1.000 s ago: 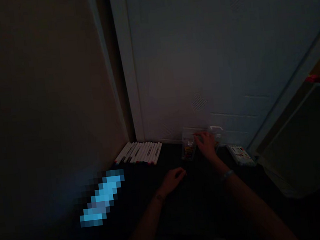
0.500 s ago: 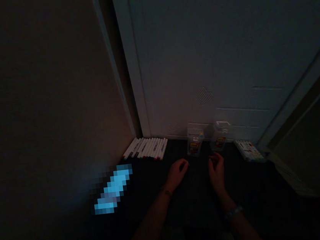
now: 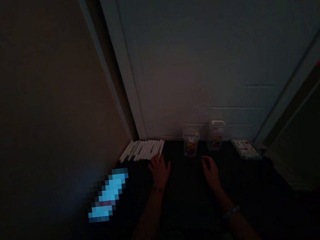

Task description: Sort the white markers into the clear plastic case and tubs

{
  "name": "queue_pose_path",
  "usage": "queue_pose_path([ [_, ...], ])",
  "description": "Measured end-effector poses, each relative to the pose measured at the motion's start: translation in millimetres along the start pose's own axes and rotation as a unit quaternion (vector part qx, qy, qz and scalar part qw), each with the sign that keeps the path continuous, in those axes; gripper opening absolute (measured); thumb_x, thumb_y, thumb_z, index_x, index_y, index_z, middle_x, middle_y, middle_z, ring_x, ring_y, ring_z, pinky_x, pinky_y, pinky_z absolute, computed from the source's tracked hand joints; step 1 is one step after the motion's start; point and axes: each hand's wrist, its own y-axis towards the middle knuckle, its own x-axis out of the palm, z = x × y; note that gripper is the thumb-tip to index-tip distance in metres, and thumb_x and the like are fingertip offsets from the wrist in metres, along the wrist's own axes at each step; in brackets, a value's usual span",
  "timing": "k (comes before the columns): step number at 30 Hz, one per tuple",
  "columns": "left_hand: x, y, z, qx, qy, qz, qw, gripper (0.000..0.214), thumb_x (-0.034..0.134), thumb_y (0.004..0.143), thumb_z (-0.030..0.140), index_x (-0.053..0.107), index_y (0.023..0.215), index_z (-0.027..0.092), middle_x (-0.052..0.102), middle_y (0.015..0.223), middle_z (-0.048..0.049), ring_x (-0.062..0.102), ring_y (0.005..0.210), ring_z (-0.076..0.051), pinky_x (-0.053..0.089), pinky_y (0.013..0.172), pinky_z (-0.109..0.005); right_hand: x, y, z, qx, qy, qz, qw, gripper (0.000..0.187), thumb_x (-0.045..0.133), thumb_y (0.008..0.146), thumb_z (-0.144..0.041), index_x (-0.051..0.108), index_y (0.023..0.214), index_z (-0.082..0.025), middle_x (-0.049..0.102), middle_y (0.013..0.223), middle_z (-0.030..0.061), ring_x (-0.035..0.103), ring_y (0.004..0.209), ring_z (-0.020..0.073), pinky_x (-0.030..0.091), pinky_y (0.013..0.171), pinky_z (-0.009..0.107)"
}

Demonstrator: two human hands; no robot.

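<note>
A row of white markers [image 3: 142,149] with dark and coloured ends lies side by side on the dark tabletop, against the wall. My left hand [image 3: 160,171] is open, fingers spread, its fingertips at the right end of that row; whether it touches a marker is hard to tell. My right hand [image 3: 211,172] has its fingers curled in towards the thumb, just in front of two clear plastic containers. What it holds, if anything, cannot be made out. The left container [image 3: 190,142] and the right container [image 3: 216,136], which has a handle, stand upright and bear labels.
A flat case [image 3: 244,149] that seems to hold more markers lies at the right of the table. A bright blue, pixelated patch [image 3: 108,197] glows at the left. A pale panelled surface [image 3: 172,76] rises behind the table, and a wall [image 3: 46,110] stands left. The scene is dim.
My left hand has moved left from the middle to the row of markers, and its fingers have spread. My right hand stays in front of the containers, still curled. The view has shifted slightly.
</note>
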Motion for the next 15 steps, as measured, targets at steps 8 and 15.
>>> queue_pose_path([
  [8, -7.0, -4.1, 4.5, 0.041, -0.006, -0.004, 0.999, 0.036, 0.041, 0.086, 0.029, 0.047, 0.122, 0.027, 0.049, 0.119, -0.0085, 0.036, 0.112, -0.028, 0.03, 0.088, -0.045, -2.7, -2.6, -6.7, -0.012, 0.02, 0.004, 1.0, 0.028, 0.041, 0.085, -0.033, 0.057, 0.104, -0.02, 0.06, 0.101, 0.0075, 0.055, 0.093, 0.0198, 0.042, 0.082, 0.034],
  [15, -15.8, -6.0, 7.9, 0.047, 0.012, -0.016, 0.999, 0.028, 0.039, 0.087, 0.032, 0.054, 0.109, 0.023, 0.052, 0.106, -0.0091, 0.039, 0.104, -0.027, 0.031, 0.085, -0.043, -5.9, -4.6, -10.2, -0.002, 0.036, -0.001, 0.999, 0.028, 0.041, 0.085, -0.033, 0.058, 0.102, -0.019, 0.06, 0.099, 0.0074, 0.055, 0.092, 0.0197, 0.042, 0.082, 0.034],
])
